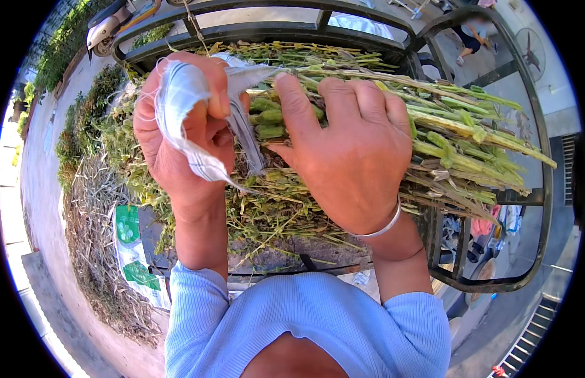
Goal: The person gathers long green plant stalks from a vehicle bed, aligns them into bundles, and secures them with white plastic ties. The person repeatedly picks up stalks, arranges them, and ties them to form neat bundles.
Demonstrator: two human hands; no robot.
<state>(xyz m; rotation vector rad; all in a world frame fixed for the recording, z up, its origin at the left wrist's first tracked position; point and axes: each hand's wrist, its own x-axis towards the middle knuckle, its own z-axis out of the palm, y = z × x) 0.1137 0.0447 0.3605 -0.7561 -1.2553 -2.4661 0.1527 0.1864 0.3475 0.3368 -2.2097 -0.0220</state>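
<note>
Green stalks with pods lie crosswise in front of me in a thick bundle, cut ends toward the right. A frayed whitish cloth strip passes around the bundle. My left hand is closed on the strip, and a loose frayed end curls over its fingers. Pressed onto the top of the bundle is my right hand, its fingers bent over the stalks. Its index fingertip touches the strip, and the thumb lies on the near side of the pods. The strip's underside and any knot are hidden.
A dark metal rail frame surrounds the stalks at the back and right. More dry stalks lie on the ground at left, near a green and white sack. A scooter stands far left; another person is far right.
</note>
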